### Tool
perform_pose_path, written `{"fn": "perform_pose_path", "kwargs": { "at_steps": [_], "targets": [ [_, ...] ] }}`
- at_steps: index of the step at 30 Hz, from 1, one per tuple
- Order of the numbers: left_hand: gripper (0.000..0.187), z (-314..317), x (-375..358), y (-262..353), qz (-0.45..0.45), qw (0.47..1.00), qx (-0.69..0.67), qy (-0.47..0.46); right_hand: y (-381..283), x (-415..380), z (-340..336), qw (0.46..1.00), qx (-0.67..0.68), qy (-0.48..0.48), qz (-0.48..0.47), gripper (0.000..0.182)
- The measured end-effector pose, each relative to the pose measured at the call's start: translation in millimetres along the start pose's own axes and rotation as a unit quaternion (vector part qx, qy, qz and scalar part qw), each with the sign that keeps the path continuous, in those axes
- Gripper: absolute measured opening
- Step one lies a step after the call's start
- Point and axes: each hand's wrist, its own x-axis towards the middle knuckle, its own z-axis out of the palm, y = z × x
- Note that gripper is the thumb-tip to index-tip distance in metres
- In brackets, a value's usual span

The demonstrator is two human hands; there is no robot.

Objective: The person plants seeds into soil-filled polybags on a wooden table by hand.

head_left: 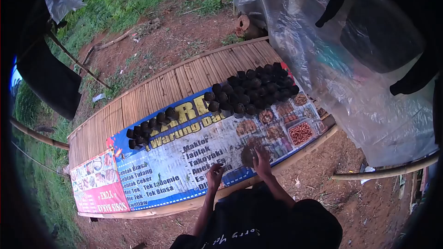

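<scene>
My right hand (261,162) rests at a small heap of dark soil (248,156) on the printed banner (168,168), its fingers stretched out. To its left, my left hand (214,175) hovers over the banner's near part with the fingers curled in; what they hold, if anything, is too small to make out. Beyond both hands stands a large cluster of small black planting bags (251,90), packed close together. A smaller group of the same black bags (150,127) stands farther left in short rows.
The banner covers most of a bamboo-slat table (184,77). A tray of reddish-brown bits (301,133) sits to the right. Clear plastic sheeting (314,64) hangs at the right, above a bamboo pole (387,174). Bare earth and grass surround the table.
</scene>
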Motion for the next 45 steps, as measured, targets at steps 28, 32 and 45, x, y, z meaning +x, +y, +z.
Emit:
{"fn": "perform_pose_path", "kwargs": {
  "at_steps": [28, 32, 45],
  "targets": [
    [0.029, 114, 15, 48, -0.156, 0.974, -0.11, 0.124, 219, 316, -96, 0.932, 0.107, 0.105, 0.33, 0.068],
    [0.03, 118, 22, 53, -0.139, 0.976, -0.102, 0.134, 227, 317, -88, 0.937, 0.02, 0.165, 0.307, 0.042],
    [0.034, 105, 15, 48, -0.13, 0.988, -0.066, 0.057, 224, 246, -133, 0.946, -0.037, 0.195, 0.256, 0.032]
  ]
}}
